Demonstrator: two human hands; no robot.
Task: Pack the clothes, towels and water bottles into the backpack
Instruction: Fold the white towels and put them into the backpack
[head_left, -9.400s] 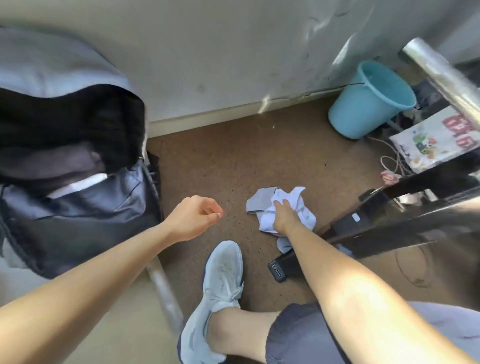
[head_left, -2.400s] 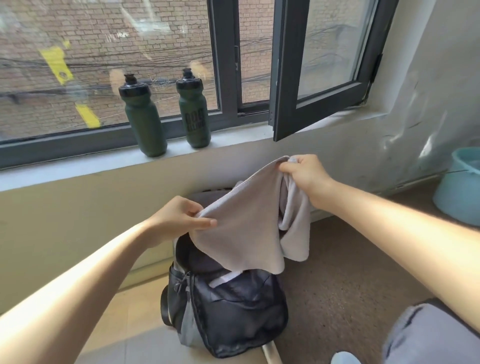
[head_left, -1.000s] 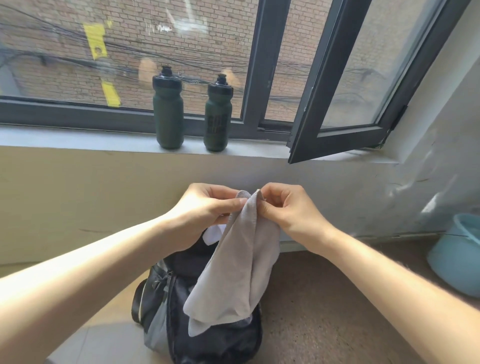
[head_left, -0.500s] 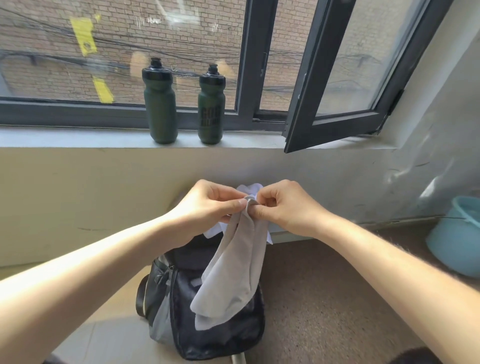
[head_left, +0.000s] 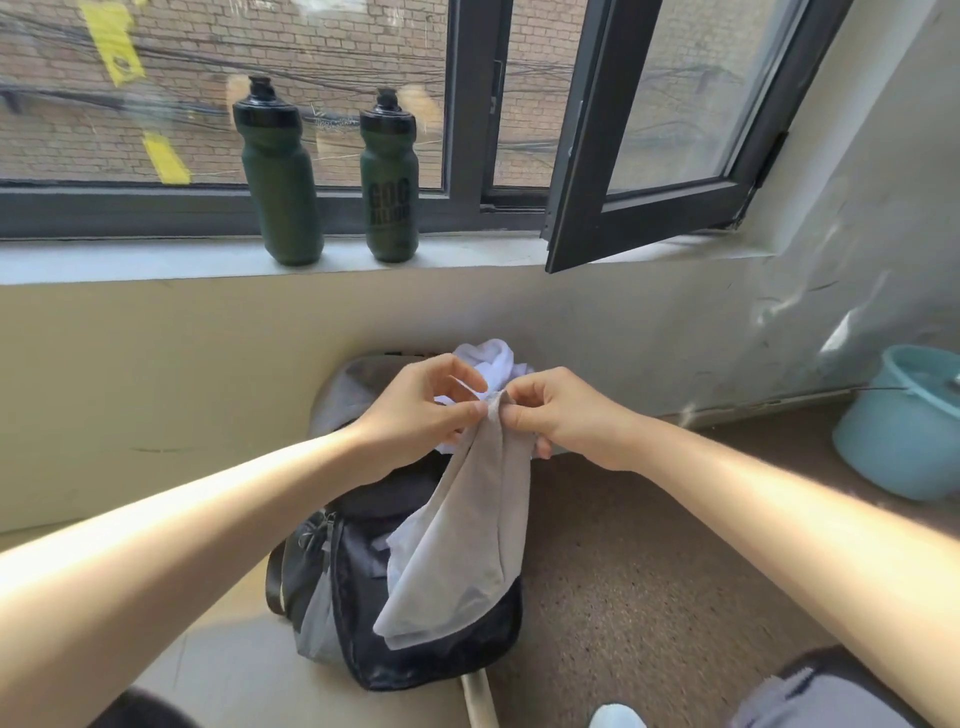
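Observation:
A grey towel (head_left: 467, 540) hangs folded in front of me, over the black backpack (head_left: 415, 639) that stands on the floor against the wall. My left hand (head_left: 421, 405) and my right hand (head_left: 566, 410) pinch the towel's top edge together, fingertips almost touching. A white cloth (head_left: 493, 358) shows just behind my hands, above the backpack's open top. Two dark green water bottles, one on the left (head_left: 280, 182) and one on the right (head_left: 389, 182), stand upright on the window sill above.
An open window sash (head_left: 649, 156) juts inward over the sill at the right. A light blue bucket (head_left: 904, 426) sits on the brown floor at the far right. A pale floor strip runs under the backpack. My knee and shoe show at the bottom edge.
I picked the cloth off the floor, spread the towel wide, then brought both hands together so it hangs folded. In the last half second the hands have stayed together, a little lower in view.

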